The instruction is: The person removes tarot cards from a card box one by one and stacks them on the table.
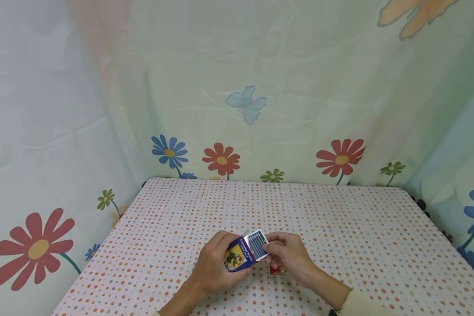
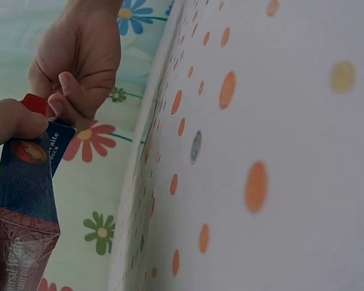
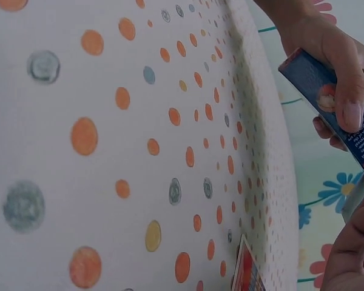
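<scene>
My left hand (image 1: 211, 265) grips a blue tarot deck box (image 1: 238, 255), printed with a yellow picture and "Universal Waite". Out of the box's right end sticks a dark card with a white border and lines of small print (image 1: 256, 243). The thumb and fingers of my right hand (image 1: 292, 252) pinch its outer edge. How deep it sits in the box is hidden. In the right wrist view, the left thumb lies along the side of the box (image 3: 315, 85). A red, pale-edged flat piece, perhaps a card (image 1: 278, 271), lies on the table under my right hand, partly covered.
A polka-dot cloth covers the table (image 1: 181, 210). Fabric walls with printed flowers and butterflies (image 1: 292, 109) stand behind the table and along both sides. Small dark things (image 1: 421, 204) show past the table's right edge.
</scene>
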### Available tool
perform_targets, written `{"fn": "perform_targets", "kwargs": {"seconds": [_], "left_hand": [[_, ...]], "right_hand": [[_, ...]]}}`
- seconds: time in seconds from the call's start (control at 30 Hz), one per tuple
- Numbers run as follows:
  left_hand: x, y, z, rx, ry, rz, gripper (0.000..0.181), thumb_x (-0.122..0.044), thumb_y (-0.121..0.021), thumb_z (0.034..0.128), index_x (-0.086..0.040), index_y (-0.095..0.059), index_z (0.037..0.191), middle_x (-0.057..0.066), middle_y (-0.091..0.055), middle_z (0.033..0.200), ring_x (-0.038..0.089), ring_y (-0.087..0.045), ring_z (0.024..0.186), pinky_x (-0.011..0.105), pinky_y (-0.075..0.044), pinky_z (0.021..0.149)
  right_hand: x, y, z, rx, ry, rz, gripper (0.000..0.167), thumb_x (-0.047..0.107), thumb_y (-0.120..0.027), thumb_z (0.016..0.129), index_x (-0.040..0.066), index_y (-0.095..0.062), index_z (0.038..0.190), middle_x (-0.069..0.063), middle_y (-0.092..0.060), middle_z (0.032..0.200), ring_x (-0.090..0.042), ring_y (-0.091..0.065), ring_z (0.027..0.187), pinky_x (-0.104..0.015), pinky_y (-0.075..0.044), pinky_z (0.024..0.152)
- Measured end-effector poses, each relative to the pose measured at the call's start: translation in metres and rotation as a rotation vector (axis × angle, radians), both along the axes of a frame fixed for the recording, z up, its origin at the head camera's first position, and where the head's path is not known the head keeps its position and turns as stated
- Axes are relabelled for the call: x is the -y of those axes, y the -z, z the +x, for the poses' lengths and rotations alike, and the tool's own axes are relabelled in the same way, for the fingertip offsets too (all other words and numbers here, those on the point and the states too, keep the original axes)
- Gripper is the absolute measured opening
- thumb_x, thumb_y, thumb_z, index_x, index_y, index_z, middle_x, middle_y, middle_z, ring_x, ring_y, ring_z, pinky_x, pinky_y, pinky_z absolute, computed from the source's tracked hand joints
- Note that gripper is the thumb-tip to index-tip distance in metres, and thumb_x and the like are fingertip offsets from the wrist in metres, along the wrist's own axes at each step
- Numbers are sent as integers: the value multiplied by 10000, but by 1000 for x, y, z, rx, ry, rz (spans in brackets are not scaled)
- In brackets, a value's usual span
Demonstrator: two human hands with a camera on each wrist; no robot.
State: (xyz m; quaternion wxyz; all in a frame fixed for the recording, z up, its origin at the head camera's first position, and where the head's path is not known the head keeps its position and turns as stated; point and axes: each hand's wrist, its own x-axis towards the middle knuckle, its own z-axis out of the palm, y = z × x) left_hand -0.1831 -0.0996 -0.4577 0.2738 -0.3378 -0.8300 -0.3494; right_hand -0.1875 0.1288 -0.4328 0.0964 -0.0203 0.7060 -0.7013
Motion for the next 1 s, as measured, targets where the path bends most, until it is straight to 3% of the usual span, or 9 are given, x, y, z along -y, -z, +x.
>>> {"fn": "perform_targets", "kwargs": {"seconds": [0.37,1.0], "left_hand": [[0,0,-1,-27,8,5,667,-339,-932,640,-111,-627,1187,-40,-597,1108,29,-562,897,119,-495,762],[1,-2,-2,-15,11,9,651,-388,-910,684,-137,-614,1207,-45,-596,1108,34,-565,885,102,-485,734]], "right_hand": [[-4,3,-2,34,51,-35,386,-27,-653,867,-127,-562,1229,-113,-673,772,-136,-595,585,-200,-486,488],[-5,2,-8,-10,146,18,337,-41,-615,887,-66,-632,1222,-128,-649,792,-149,-564,596,-199,-446,480]]}}
